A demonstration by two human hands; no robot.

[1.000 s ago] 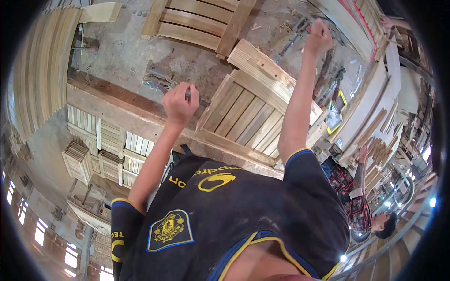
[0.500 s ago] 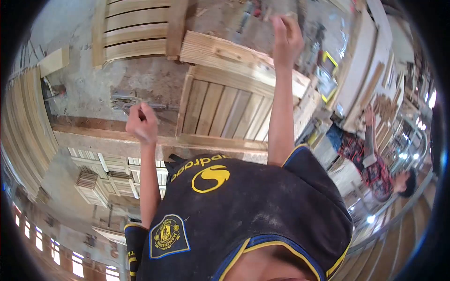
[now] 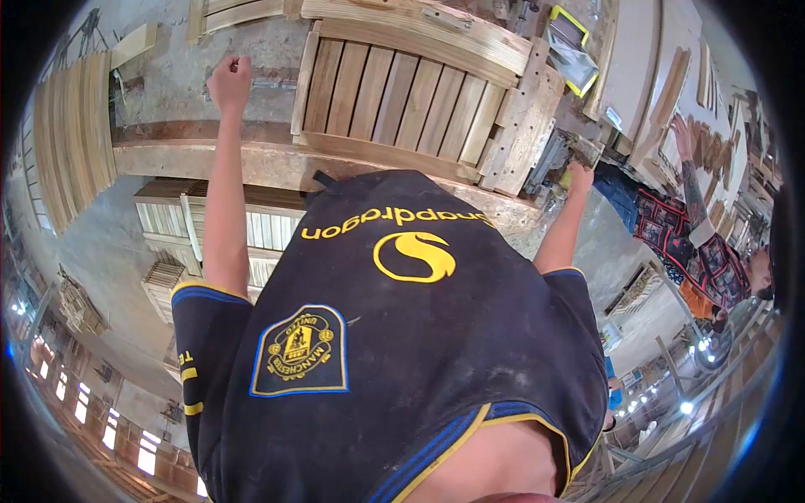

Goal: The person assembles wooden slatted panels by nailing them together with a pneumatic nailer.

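Note:
My left hand (image 3: 229, 84) is closed in a fist over the workbench, left of a slatted wooden panel; anything inside it is hidden. The panel (image 3: 394, 96) has upright slats in a frame and lies on the bench in front of my body. A thick wooden beam (image 3: 428, 27) runs along its far side, and a board with holes (image 3: 521, 126) stands at its right end. My right hand (image 3: 579, 176) is low at the bench's right end, its fingers closed at a small block-like thing (image 3: 585, 151) that I cannot make out.
A yellow-edged case (image 3: 572, 50) lies beyond the bench's right end. Another person (image 3: 683, 243) works at a table on the right, one hand on wood pieces. Stacked slats (image 3: 75, 138) stand at the left; more slatted panels (image 3: 163, 226) are below the bench edge.
My right hand has come back from above the beam to the bench's right end. My left hand has reached farther forward. The view has shifted, and the panel shows higher up.

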